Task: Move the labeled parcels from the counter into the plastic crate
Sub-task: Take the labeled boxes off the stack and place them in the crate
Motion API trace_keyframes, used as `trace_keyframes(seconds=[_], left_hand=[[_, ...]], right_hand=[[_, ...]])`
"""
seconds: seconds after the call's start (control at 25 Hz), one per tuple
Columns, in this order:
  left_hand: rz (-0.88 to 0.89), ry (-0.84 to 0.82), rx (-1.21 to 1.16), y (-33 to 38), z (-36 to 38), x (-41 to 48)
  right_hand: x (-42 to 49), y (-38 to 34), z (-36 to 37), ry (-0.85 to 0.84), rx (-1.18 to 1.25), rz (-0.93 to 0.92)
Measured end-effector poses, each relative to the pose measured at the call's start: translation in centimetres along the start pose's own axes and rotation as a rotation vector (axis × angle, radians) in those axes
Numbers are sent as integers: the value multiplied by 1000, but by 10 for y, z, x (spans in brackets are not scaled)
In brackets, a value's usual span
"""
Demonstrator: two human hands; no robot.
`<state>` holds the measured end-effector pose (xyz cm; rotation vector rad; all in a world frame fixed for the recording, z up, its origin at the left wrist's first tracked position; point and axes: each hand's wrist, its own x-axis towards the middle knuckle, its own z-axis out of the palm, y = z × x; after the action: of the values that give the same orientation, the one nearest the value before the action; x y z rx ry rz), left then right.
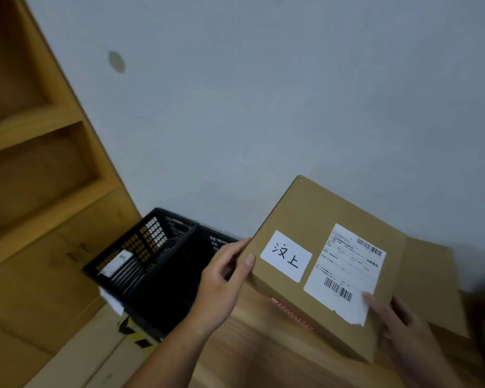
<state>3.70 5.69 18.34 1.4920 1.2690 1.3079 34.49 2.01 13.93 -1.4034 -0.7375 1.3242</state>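
While both hands [224,278] grip it, flat matte cardboard parcel [314,219] tilts

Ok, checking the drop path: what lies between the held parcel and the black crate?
In the head view, only the left hand, gripping the parcel; nothing else separates it from the black crate.

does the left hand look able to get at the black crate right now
Likely yes for the way, though the hand is busy: the left hand grips the left edge of the cardboard parcel. The black plastic crate sits open-topped left of it, nothing between them.
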Motion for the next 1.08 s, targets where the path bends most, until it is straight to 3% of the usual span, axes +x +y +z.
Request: trace_keyframes(seconds=[0.28, 0.6, 0.8, 1.08], left_hand=[[-137, -14, 10, -58, -178, -4], [-168, 31, 17, -119, -425, 46], [-253, -4, 38, -170, -509, 105], [-401, 0, 99, -285, -578, 220]], right_hand=[[-12, 21, 177, -29, -213, -32], [-12, 67, 433, -62, -222, -94], [19, 87, 536, -7, -260, -149], [161, 136, 652, -22, -238, -63]])
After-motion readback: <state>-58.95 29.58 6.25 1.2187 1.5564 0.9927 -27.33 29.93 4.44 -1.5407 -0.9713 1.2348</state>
